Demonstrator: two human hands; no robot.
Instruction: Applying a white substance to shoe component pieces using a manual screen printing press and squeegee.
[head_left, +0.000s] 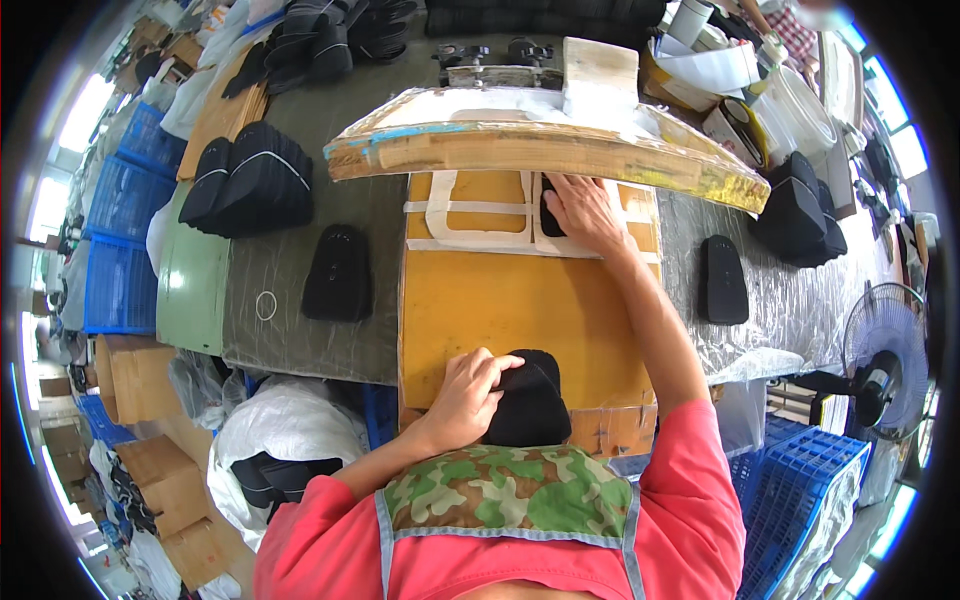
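Observation:
My left hand (468, 392) grips a black fabric piece (530, 400) at the near edge of the yellow board (500, 310). My right hand (585, 212) reaches far forward and presses flat on another black piece (551, 212) lying in a white-taped outline (470, 210) on the board, just under the raised wooden frame (540, 150). The piece under the right hand is mostly hidden by my fingers.
Single black pieces lie left (338, 273) and right (722, 280) of the board, with stacks at the far left (250, 180) and far right (800, 205). Blue crates (120, 240) and cardboard boxes (130, 380) stand to the left; a fan (885, 360) stands at the right.

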